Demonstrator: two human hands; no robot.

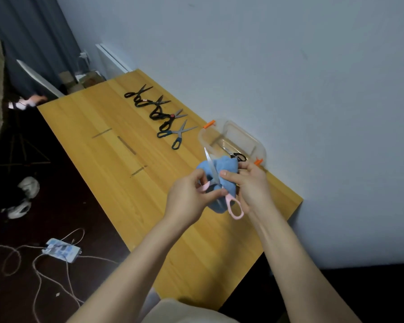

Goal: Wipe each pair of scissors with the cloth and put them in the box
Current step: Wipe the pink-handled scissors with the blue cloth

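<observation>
A home room: curtain (pixel 33 31), loose shoes (pixel 19 209), power strip (pixel 61 250) underfoot.

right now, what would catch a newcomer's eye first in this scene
First, the hands over the table: the left hand pinches a handle of the open pink-handled scissors, while the right hand grips the blue cloth bunched around them. Just beyond, by the wall, sits a clear box with orange latches, one black-handled pair inside. Farther along the wooden table lies a row of scissors.
</observation>
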